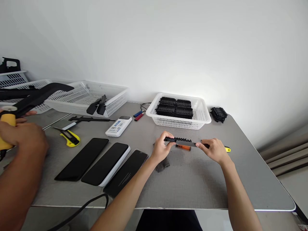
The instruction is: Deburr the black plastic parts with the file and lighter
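Observation:
My left hand (161,148) pinches the left end of a long black ridged plastic strip (179,140) held just above the grey table (192,183). My right hand (215,150) is closed on a utility knife with a yellow end (227,149); its blade lies along the strip. An orange lighter (183,147) lies on the table right under the strip. A small dark cloth (163,164) sits below my left wrist.
A white basket (202,120) with black parts stands behind, with more black parts (218,114) to its right. Three dark phones (106,163), a white remote (118,126) and yellow snips (70,138) lie left. Another person's hand (21,134) works at the far left.

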A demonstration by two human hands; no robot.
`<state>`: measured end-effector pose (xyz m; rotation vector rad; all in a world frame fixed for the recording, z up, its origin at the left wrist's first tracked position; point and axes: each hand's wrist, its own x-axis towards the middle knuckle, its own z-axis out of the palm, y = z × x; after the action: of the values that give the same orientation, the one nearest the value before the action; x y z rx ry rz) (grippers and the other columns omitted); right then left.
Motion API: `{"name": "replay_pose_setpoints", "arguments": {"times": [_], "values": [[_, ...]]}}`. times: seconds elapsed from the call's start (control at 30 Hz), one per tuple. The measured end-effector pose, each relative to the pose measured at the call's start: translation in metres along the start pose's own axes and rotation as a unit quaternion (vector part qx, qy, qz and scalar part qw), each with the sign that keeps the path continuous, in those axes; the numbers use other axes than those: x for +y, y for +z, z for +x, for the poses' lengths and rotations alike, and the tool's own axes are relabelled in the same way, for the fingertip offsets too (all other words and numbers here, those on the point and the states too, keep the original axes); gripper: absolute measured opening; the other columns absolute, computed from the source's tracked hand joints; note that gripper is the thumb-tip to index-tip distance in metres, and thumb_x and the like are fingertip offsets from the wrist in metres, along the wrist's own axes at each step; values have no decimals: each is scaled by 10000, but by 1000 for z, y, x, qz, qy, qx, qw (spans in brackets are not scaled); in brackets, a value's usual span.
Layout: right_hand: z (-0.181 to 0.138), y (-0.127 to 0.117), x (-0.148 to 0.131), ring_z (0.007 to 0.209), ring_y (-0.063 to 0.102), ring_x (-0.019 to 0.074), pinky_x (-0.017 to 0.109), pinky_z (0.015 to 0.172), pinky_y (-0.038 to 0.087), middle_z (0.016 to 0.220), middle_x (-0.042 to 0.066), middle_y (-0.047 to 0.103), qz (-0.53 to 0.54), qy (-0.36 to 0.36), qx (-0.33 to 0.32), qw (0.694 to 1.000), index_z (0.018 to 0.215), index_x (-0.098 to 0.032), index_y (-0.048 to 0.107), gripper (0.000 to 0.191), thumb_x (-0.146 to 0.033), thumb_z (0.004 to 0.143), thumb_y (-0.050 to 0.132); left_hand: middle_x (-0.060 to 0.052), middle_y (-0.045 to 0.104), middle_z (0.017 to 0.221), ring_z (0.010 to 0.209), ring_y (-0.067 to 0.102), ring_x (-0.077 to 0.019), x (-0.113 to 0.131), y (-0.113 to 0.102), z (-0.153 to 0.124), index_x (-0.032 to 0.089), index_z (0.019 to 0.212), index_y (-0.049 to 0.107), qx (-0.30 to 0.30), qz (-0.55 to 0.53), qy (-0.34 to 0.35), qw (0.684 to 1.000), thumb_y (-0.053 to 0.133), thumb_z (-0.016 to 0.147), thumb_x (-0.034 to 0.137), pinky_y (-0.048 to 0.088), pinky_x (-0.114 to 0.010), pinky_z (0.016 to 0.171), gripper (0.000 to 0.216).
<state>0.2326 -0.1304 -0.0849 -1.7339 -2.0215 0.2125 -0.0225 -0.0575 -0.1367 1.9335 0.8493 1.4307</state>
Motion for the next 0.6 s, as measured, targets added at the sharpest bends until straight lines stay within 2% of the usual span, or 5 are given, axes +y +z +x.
{"name": "replay_pose_setpoints", "arguments": {"times": [0.1,0.27,0.5,0.6], "values": [[0,0,1,500,174,115,277,533,182,488,-42,292,11,1,1,1000,567,-206,321,633,-714,932,422,-50,668,913,891,668,-198,-1,1,0,232,902,529,-1,11,8,1000,624,839,175,531,-350,816,127],[2,5,-13,499,188,115,280,537,181,485,-38,325,20,-10,-3,1000,571,-207,365,619,-699,943,406,-42,666,923,898,672,-184,1,4,-3,237,925,537,-8,20,42,999,540,788,45,537,-326,802,235],[1,1,0,510,160,116,274,534,182,492,-47,269,10,11,0,1000,568,-206,318,640,-728,925,411,-42,669,897,875,676,-195,0,0,1,235,894,532,10,20,23,999,651,833,173,545,-336,791,148],[1,2,-4,507,170,117,276,537,184,488,-42,293,5,8,3,1000,565,-207,345,636,-726,928,406,-43,669,909,885,676,-191,1,0,0,234,897,533,-1,25,21,999,613,830,135,544,-335,795,144]]}}
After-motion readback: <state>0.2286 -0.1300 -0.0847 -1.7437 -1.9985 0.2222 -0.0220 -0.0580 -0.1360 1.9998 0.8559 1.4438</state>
